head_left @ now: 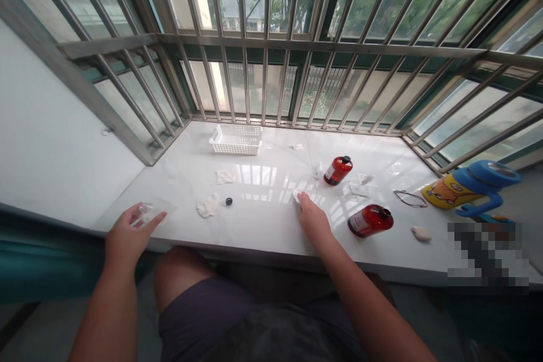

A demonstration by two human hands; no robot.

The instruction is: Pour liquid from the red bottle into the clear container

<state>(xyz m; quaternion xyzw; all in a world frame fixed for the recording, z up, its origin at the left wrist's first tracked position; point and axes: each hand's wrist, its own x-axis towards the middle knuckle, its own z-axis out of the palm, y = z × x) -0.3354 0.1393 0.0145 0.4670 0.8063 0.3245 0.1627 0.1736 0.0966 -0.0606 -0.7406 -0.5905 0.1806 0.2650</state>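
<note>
One bare left hand [125, 235] reaches over the front edge of the glossy white desk [263, 229], near its left end, with thumb and fingertips apart around thin transparent plastic film [167, 207]; I cannot tell whether this grip pinches it. The bare right hand [313, 219] comes in across the same front edge, well apart from the left, its fingers close together at a small round white piece [296, 196] on the surface; whether the grip clamps or just presses it, I cannot tell. Between the hands, nearer the left, lie a crumpled white wad [207, 206] and a small round black cap [229, 202], with a flat white tissue [225, 176] farther back, leaving a broad strip of desk between cap and right hand. Room is tighter to the right: a red bottle with a black top [338, 171] stands beyond the right hand, and an uncapped red bottle [368, 221] stands beside the right wrist, near the front edge. At the back edge, a white perforated plastic basket [237, 150] sits close to upright metal bars [265, 85]. Toward the right end stands a blue and yellow cup [464, 185].
</note>
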